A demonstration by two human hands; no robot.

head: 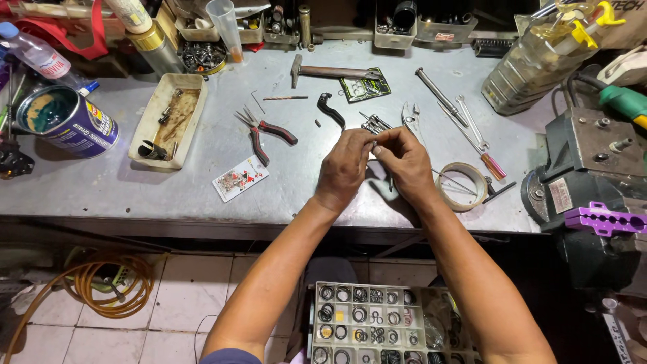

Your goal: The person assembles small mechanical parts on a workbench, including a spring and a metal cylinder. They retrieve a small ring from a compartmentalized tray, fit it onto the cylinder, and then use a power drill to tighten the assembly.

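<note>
My left hand (345,167) and my right hand (403,162) meet over the middle of the grey metal workbench (135,192). Together their fingertips pinch a small metal part (373,143); it is too small to tell its shape. A bundle of thin metal tools (373,123) lies just beyond my fingers. Below my arms, a compartment box of black rubber rings (377,323) sits under the bench edge.
Red-handled pliers (266,133), a black lever (330,109), a hammer (330,71), a playing card (240,178), a tape roll (461,187) and a screwdriver (472,145) lie about. A white tray (168,118) and blue can (67,121) stand left; a vise (593,175) right; orange hose (111,283) on the floor.
</note>
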